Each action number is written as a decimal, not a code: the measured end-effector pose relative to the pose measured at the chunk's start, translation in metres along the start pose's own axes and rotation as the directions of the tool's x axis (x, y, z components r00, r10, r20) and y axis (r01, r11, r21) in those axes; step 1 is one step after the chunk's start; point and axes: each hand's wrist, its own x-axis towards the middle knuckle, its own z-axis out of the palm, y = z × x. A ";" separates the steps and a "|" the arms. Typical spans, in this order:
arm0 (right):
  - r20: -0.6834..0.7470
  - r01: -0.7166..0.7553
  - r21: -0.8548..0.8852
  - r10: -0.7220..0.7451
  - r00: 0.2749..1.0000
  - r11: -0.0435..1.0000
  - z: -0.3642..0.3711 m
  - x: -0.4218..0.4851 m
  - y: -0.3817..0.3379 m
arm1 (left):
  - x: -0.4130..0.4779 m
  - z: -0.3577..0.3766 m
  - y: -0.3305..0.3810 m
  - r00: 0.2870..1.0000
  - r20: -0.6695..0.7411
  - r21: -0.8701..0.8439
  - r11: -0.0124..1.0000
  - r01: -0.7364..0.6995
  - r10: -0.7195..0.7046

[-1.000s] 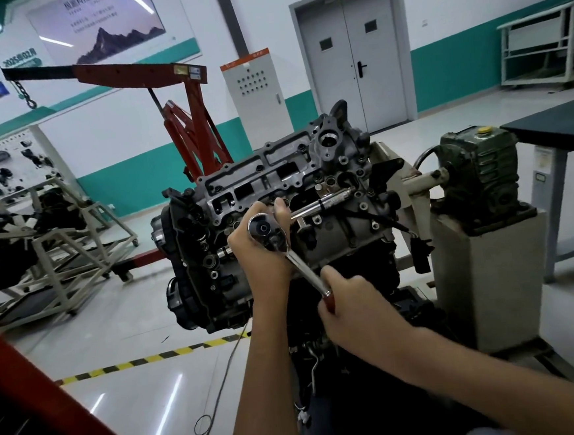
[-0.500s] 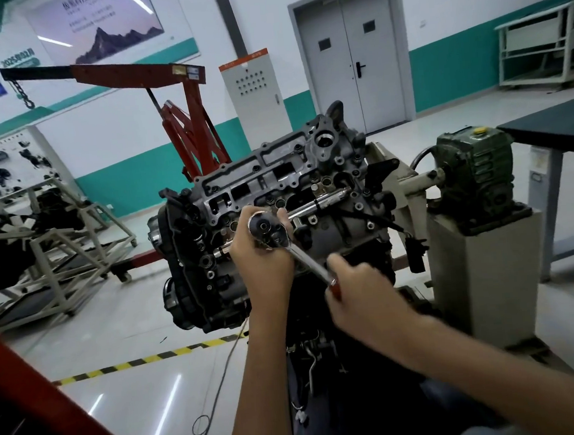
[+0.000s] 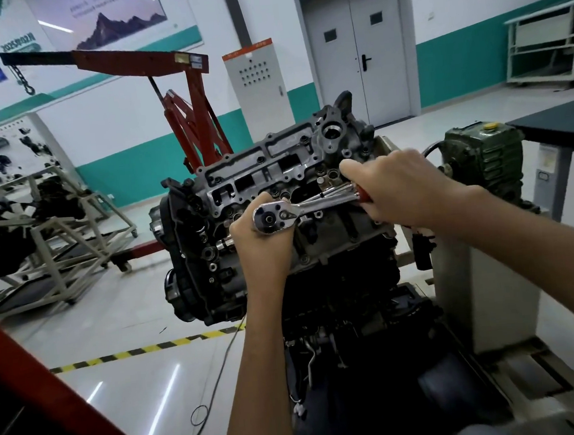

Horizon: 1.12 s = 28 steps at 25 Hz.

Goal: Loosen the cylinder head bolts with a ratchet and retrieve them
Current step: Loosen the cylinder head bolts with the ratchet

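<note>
Centre frame, a ratchet lies almost level across the face of the cylinder head, its chrome head to the left and its red grip to the right. The left hand comes up from below and cups the ratchet head, fingers curled round behind it and thumb beside it. The right hand is wrapped round the red grip, knuckles toward the camera, with one finger stretched toward the casting. Whatever bolt the tool sits on is hidden behind the ratchet head and the left hand.

The cylinder head sits on a dark engine block, tilted toward the camera. A green gearbox stands just right of it on a grey pedestal. A red engine hoist stands behind, at upper left. A grey electrical cabinet and a double door line the far wall. Yellow-and-black tape crosses the floor at lower left, and a dark-topped bench shows at the right edge.
</note>
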 end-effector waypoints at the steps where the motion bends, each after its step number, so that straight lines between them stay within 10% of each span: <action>1: 0.011 -0.024 -0.025 0.025 1.000 0.999 -0.001 0.001 -0.001 | 0.000 -0.001 0.000 1.000 0.007 -0.007 1.000 0.006 -0.006; 5: 0.131 -0.322 0.238 0.299 0.945 0.916 0.039 -0.045 -0.055 | -0.007 0.005 0.001 0.996 -0.062 0.063 0.996 -0.065 0.069; 9: 0.282 -0.499 0.648 0.428 0.859 0.575 0.064 -0.063 -0.125 | -0.010 0.015 0.006 0.995 -0.097 -0.055 0.998 0.019 -0.024; 17: 0.043 -0.049 0.054 0.047 0.998 0.997 0.012 -0.021 -0.013 | 0.000 0.000 0.004 0.999 0.011 0.039 0.998 -0.048 0.047; 23: 0.103 -0.235 0.157 0.221 0.970 0.959 0.026 -0.034 -0.043 | -0.008 0.000 0.004 0.997 -0.065 0.063 0.998 -0.030 0.034; 28: 0.250 -0.469 0.610 0.407 0.879 0.638 0.061 -0.061 -0.114 | -0.005 0.012 0.005 0.997 -0.040 -0.013 0.997 -0.071 0.071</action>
